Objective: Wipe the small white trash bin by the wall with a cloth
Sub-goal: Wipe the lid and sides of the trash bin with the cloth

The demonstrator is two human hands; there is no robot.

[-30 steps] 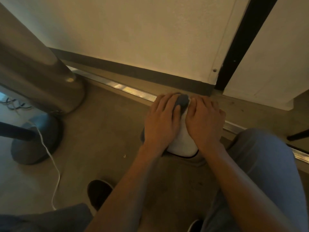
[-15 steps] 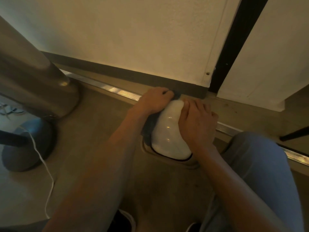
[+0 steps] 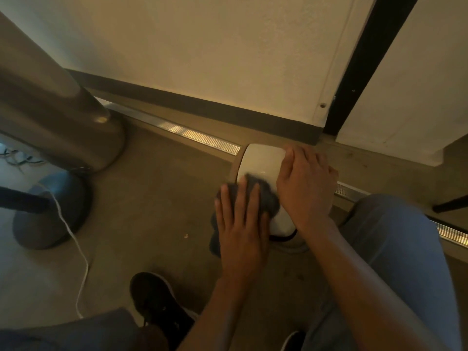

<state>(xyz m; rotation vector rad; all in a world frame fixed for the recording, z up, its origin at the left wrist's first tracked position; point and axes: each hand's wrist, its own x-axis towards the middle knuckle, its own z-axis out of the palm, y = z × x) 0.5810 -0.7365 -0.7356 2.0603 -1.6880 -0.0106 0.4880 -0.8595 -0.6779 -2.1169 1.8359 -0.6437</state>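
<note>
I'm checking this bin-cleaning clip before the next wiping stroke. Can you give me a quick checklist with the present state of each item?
1. Dark grey cloth lies on the small glossy white trash bin: ok.
2. Left hand presses flat on the cloth, fingers spread: ok.
3. Right hand steadies the bin's right side: ok.
4. Bin's far top is bare and free for the stroke: ok.
5. Thin white cable on the floor lies well to the left of the bin: ok.
6. Bin's wall-facing side is clean: cannot tell, it is hidden.
</note>
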